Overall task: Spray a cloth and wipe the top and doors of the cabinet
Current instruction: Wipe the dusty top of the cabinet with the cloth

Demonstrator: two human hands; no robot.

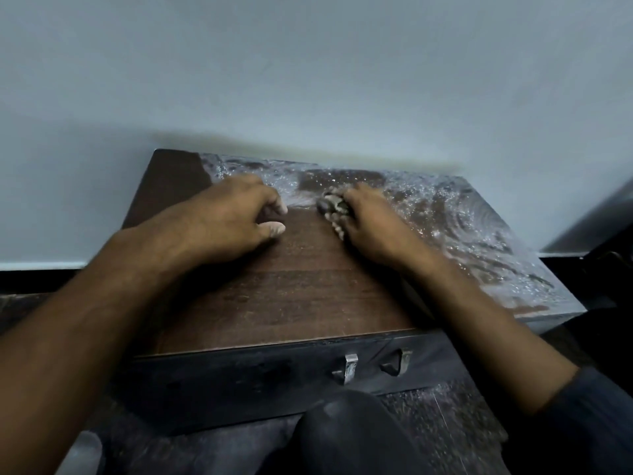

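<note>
Knee (346, 437) lowest in frame, then 2 metal door handles (371, 366) on the cabinet (281, 303) front, doors not yet wiped. Left hand (226, 217) braces on the top, fingers loosely curled, holding nothing. Right hand (370, 221) has its grip bunched round the cloth (334, 209), probably damp. Wet streaks cover far and right areas; work overlapping strokes into the dry near-left, flatten the cloth, keep pressure even.

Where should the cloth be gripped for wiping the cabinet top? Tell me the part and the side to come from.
Grip the cloth by its bunched middle, coming down from above with the palm over it, as the right hand does. It lies crumpled and low on the flat cabinet top, so there is no edge to pinch from the side. The left hand rests beside it, holding nothing.
</note>
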